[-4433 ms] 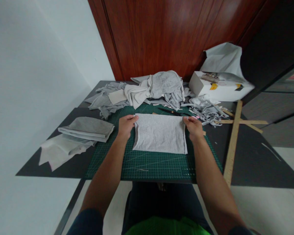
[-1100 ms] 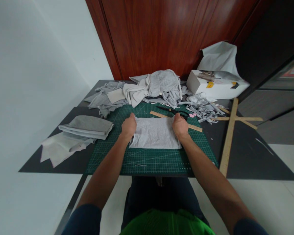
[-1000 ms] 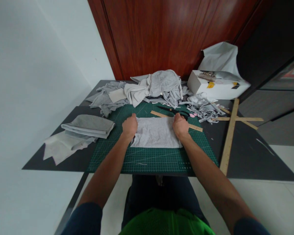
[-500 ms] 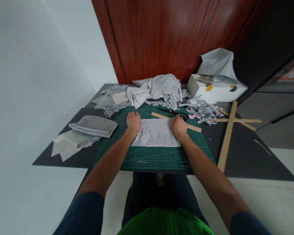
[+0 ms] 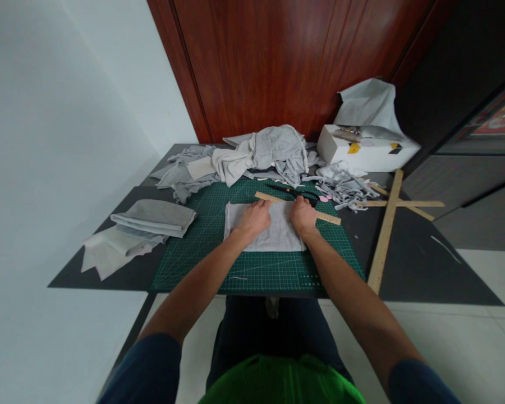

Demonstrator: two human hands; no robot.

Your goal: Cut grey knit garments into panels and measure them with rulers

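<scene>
A light grey piece of fabric [image 5: 278, 233] lies on the green cutting mat [image 5: 185, 264], with small creases in its surface. My left hand [image 5: 256, 217] rests on the fabric near the middle of its far edge, fingers stretched forward and lying on it. At the far right corner, my right hand [image 5: 303, 215] is closed on the fabric's edge; its fingertips are partly hidden. Just beyond that hand lie black scissors [image 5: 293, 192]. A short wooden ruler [image 5: 328, 217] passes behind the far edge and under or behind my right hand.
Folded grey fabric [image 5: 154, 216] lies at the left on the dark table [image 5: 421, 269]. A heap of grey cloth [image 5: 273, 148] and cut scraps [image 5: 340, 185] line the back. A white box [image 5: 362, 151] stands back right. Long wooden rulers [image 5: 385, 235] cross at the right.
The fabric, held up by both hands at first, now lies on the mat. My left hand has moved from its far left corner rightward to the middle; my right hand stays at its corner.
</scene>
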